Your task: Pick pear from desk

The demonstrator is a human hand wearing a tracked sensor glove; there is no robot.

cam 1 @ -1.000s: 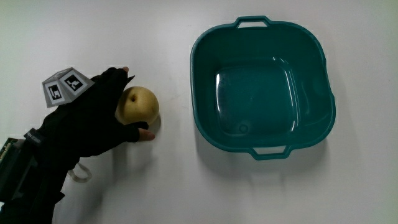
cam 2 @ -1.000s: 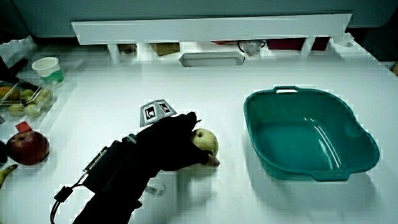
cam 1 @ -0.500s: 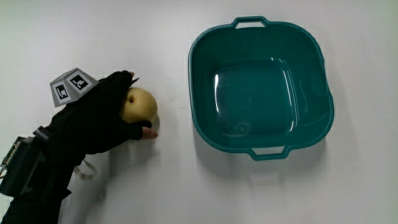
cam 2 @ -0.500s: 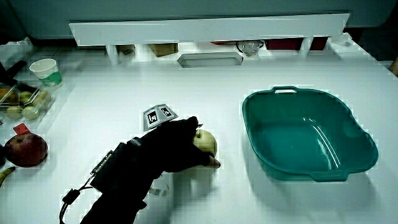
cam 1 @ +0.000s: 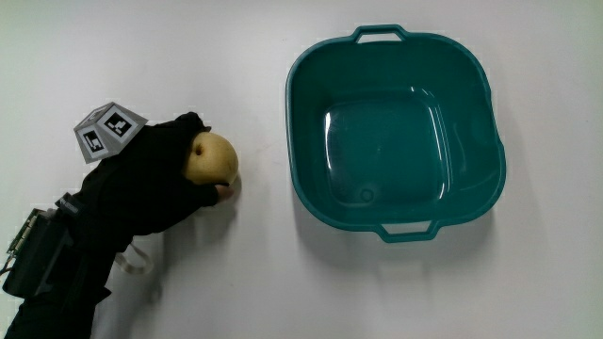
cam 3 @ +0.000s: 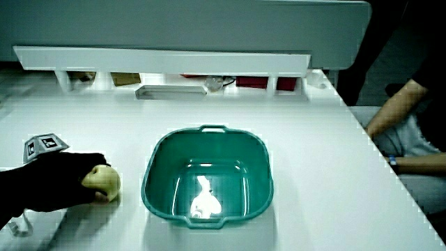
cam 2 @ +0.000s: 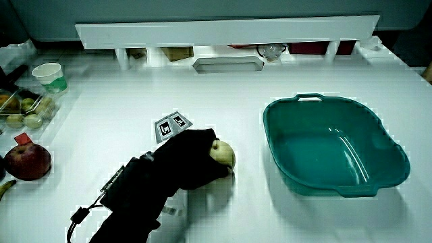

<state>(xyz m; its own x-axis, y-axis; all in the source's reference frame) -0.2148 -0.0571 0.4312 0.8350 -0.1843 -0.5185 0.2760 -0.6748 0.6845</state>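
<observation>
Gloved hand (cam 1: 141,184) wrapped over pear (cam 1: 212,156), fingers (cam 1: 188,127) curled tight around it, gripping. Pear low on the white desk (cam 1: 188,56), whether lifted or touching can't tell. Empty teal basin (cam 1: 396,132) beside pear, apart.

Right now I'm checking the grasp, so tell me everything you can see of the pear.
The pear is small, round and yellow-green with a smooth, slightly speckled skin. It sits on the white table beside the empty teal basin, apart from it. The hand wraps around it, fingers curled over its top, hiding about half.
</observation>
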